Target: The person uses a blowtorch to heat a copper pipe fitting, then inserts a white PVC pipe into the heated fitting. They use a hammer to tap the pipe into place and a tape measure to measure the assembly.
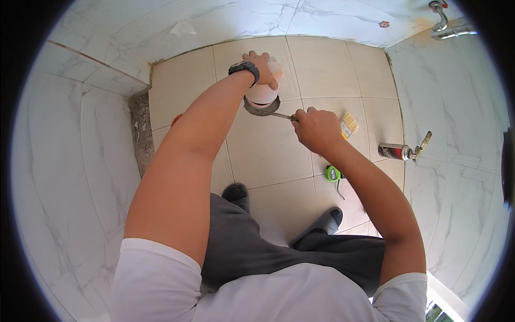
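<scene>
At the upper centre of the frame, a pinkish-white cylinder stands on beige square floor tiles, a grey mortar ring around its base. The left hand lies over its upper part. To the lower right, the right hand holds a thin metal tool reaching left to the ring. Just right of that hand lies a pale-bristled flat brush; below it, a green tape measure. Farther right, a dark cylindrical canister with metal nozzle lies near the right wall.
</scene>
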`<action>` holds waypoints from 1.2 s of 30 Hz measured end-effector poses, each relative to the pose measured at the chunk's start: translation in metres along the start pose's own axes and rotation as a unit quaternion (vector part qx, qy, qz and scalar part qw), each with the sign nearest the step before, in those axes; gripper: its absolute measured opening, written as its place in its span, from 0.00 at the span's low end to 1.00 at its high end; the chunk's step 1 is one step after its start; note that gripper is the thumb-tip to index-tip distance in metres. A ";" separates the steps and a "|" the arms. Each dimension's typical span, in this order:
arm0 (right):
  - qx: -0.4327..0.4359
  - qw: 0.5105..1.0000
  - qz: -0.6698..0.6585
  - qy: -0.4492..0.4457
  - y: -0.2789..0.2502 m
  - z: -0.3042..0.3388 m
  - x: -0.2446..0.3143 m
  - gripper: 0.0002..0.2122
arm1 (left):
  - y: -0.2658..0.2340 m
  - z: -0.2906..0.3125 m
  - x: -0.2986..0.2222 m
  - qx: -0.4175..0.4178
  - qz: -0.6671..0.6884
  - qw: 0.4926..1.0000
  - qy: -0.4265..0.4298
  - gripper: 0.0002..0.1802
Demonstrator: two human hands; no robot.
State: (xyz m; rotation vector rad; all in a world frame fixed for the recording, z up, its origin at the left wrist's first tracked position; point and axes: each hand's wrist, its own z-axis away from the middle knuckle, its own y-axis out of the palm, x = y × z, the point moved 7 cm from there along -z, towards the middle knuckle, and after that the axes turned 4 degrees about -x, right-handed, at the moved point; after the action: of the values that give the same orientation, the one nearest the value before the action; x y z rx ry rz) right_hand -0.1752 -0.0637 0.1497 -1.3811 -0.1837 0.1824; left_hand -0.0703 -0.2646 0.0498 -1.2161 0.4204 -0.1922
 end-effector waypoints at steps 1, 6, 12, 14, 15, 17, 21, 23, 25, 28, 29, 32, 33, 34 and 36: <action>0.007 1.000 0.002 0.014 0.008 -0.001 0.013 0.09 | 0.002 -0.002 0.000 0.000 -0.002 1.000 0.003 0.63; 0.022 0.996 -0.008 0.087 0.027 -0.002 0.039 0.04 | 0.002 -0.002 0.000 -0.014 0.007 1.000 0.010 0.61; 0.098 0.977 -0.079 0.172 0.038 -0.010 0.049 0.05 | -0.005 0.006 -0.001 0.004 0.028 1.000 -0.001 0.60; 0.090 0.974 -0.085 0.191 0.039 -0.012 0.051 0.06 | -0.008 0.006 -0.003 -0.007 0.027 1.000 0.009 0.59; 0.088 0.972 -0.096 0.198 0.041 -0.014 0.053 0.05 | -0.007 0.007 -0.004 -0.005 0.028 0.999 0.015 0.59; 0.087 0.967 -0.108 0.214 0.045 -0.019 0.054 0.05 | -0.007 0.006 -0.003 -0.003 0.041 0.999 0.021 0.59; 0.090 0.966 -0.127 0.206 0.054 -0.033 0.063 0.07 | -0.007 0.006 -0.004 -0.008 0.032 0.999 0.033 0.59; 0.102 0.966 -0.138 0.196 0.059 -0.039 0.069 0.09 | -0.006 0.006 -0.004 -0.016 0.033 0.999 0.030 0.59; 0.104 0.965 -0.143 0.196 0.062 -0.043 0.073 0.08 | -0.005 0.006 -0.005 -0.021 0.032 0.999 0.026 0.59; 0.087 0.963 -0.164 0.194 0.065 -0.047 0.081 0.07 | -0.004 0.005 -0.005 -0.024 0.031 0.999 0.022 0.59; 0.074 0.963 -0.170 0.194 0.065 -0.047 0.083 0.06 | -0.004 0.005 -0.004 -0.025 0.032 0.999 0.023 0.59; 0.068 0.966 -0.165 0.185 0.069 -0.044 0.088 0.06 | -0.004 0.011 -0.004 -0.027 0.042 0.998 0.027 0.60; 0.060 0.967 -0.165 0.186 0.069 -0.041 0.087 0.06 | -0.005 0.014 -0.003 -0.029 0.046 0.998 0.028 0.60; 0.053 0.967 -0.169 0.183 0.069 -0.039 0.085 0.06 | -0.006 0.016 -0.003 -0.032 0.047 0.998 0.032 0.60; 0.054 0.970 -0.164 0.172 0.069 -0.035 0.082 0.07 | -0.008 0.021 -0.003 -0.035 0.049 0.997 0.042 0.61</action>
State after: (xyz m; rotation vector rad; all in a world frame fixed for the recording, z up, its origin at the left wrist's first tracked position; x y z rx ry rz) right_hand -0.0887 -0.0650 0.0778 -1.2320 -0.1070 -0.3188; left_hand -0.0640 -0.2484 0.0635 -1.2552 0.5623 -0.1451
